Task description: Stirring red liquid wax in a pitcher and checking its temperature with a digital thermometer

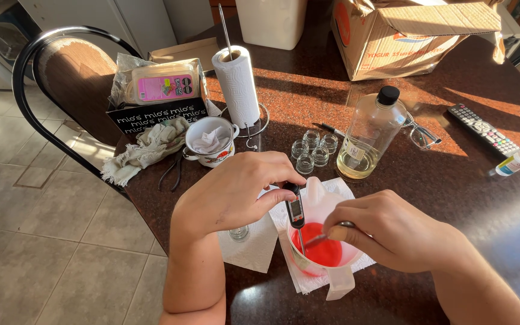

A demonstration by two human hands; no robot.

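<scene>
**Red liquid in a measuring jug, stirred and probed at the near table edge**

Near the near edge of the dark red-brown stone table [452,180], a translucent plastic measuring jug [323,256] stands on white paper towel [254,247], already part-filled with red liquid [323,244]; judged from this, mixing and temperature checking are in hand, and pouring not yet done. The right hand [392,232], fingers closed on a metal spoon [326,236], holds it slanting, bowl toward the left. The left hand [236,192] pinches a black digital probe thermometer [296,210]: long axis almost upright, tip down in the liquid. Farther off, five small empty glass jars [314,150] stand beside a clear bottle with black cap [371,135].
</scene>
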